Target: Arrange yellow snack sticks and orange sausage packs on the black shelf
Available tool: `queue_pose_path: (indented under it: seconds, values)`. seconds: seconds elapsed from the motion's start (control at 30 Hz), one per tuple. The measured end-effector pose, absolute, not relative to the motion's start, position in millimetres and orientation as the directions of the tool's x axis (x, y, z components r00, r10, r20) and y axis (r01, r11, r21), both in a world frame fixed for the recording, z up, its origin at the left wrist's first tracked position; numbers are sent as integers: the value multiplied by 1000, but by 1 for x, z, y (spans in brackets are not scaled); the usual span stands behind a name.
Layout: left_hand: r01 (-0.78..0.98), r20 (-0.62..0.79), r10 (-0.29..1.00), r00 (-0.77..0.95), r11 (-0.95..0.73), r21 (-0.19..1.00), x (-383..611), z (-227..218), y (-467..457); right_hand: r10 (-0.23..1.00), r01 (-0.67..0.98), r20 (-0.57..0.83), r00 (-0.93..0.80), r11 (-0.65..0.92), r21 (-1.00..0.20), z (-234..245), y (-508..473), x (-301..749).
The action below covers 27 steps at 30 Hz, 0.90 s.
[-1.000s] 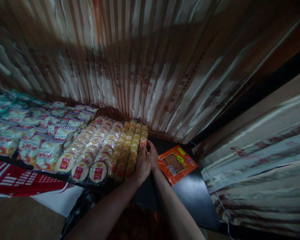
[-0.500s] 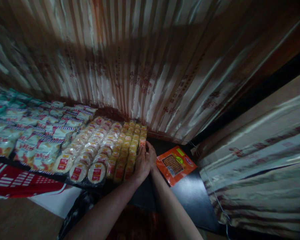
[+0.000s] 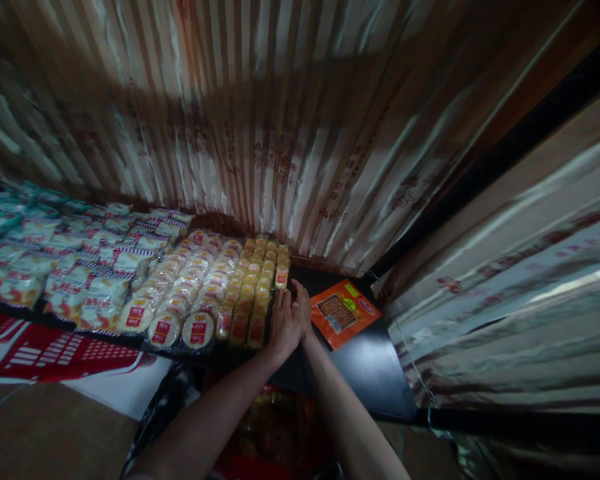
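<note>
Two hands (image 3: pixel 286 328) meet beside yellow packets (image 3: pixel 249 292), their grip too dim to judge.

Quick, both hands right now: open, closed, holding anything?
Left hand: at the near end of the rightmost row of yellow packs; open or closed cannot be told.
Right hand: close beside it; grip cannot be told.

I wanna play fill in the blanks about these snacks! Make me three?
1. Lying on the black tabletop, the flat packet is mostly ____.
2. The round packs at the front have ____ labels.
3. The hand nearer the yellow packs is the ____ one.

Missing words: orange; red; left.
</note>
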State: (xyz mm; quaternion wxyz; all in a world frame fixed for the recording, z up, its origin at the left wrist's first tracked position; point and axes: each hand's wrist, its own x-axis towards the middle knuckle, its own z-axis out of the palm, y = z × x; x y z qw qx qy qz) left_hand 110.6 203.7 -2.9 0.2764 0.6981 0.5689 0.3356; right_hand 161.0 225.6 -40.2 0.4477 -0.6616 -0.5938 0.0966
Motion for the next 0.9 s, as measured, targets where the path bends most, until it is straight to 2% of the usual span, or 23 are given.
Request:
queue_pose_path:
  seconds: [0.17,0.3,0.47,0.67,0.77,0.9]
  values:
    - [563,169,977,132,-214,798,72,6,155,855,636,399,332,109,-764,-33,193,154]
    - [510,264,946,188,-323,797,57,16,120,861,589,393,322,143,-796,-23,157,145]
    - [448,415,871,264,-492,747,36,11,77,856,543,396,332,170,-822,-17,103,128]
    - [405,494,784,376,-619,673,5,-3,26,866,540,425,262,234,-808,-18,37,103]
    - [414,482,758,440,-647,640,-10,-11,4,891,556,402,210,229,-799,-24,9,93]
    - [487,366,776,515,-615,620,-24,-28,-15,938,568,312,148,177,-804,-43,-17,87]
